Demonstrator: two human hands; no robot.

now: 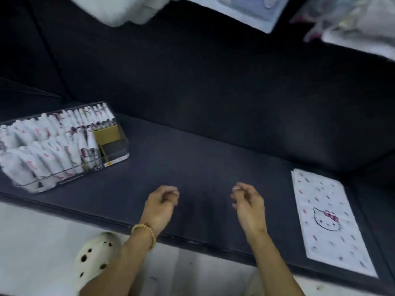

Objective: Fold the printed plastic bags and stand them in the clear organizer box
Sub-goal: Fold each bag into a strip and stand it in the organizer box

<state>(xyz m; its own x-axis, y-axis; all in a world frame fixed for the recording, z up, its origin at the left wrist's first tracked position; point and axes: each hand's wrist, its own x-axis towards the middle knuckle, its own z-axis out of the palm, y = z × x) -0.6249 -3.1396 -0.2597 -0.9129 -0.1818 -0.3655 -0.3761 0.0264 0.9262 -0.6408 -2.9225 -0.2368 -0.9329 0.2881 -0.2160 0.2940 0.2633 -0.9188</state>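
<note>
Both hands empty over the sofa cushion (192,159), left hand (159,207) and right hand (249,205) loosely curled. Flat printed bag (329,221) lies well to the right of the right hand: thin, light, limp, probably slippery (pinch an edge or corner). White, pink flecks, cat-face outline. Clear organizer box (116,146), far-left of left hand, nearly full of folded bags (53,144).

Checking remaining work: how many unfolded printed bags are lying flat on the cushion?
1. The flat printed bag lies on the dark cushion, to the right of the right hand. It may be a stack; layers underneath cannot be told.
</note>
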